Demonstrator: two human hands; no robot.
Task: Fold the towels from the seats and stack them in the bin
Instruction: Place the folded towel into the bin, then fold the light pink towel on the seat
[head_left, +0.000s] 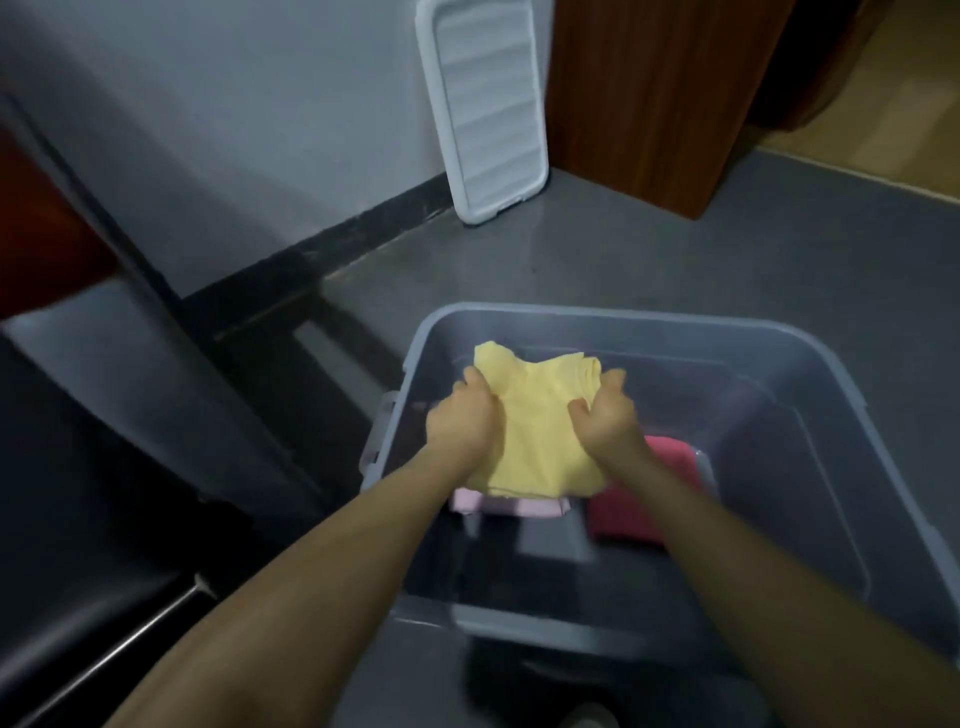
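Observation:
A folded yellow towel (540, 421) is held inside the clear grey plastic bin (810, 395) on the floor. My left hand (462, 415) grips its left edge and my right hand (605, 415) grips its right edge, fingers curled into the cloth. Under the yellow towel lies a folded pale pink towel (511, 505), of which only the near edge shows. A folded red towel (644, 499) lies beside it to the right on the bin's bottom, partly behind my right forearm.
The bin's white lid (483, 104) leans upright against the wall behind the bin. A brown wooden panel (660, 88) stands at the back right. A dark seat with a metal frame (104, 519) is at the left. Grey floor surrounds the bin.

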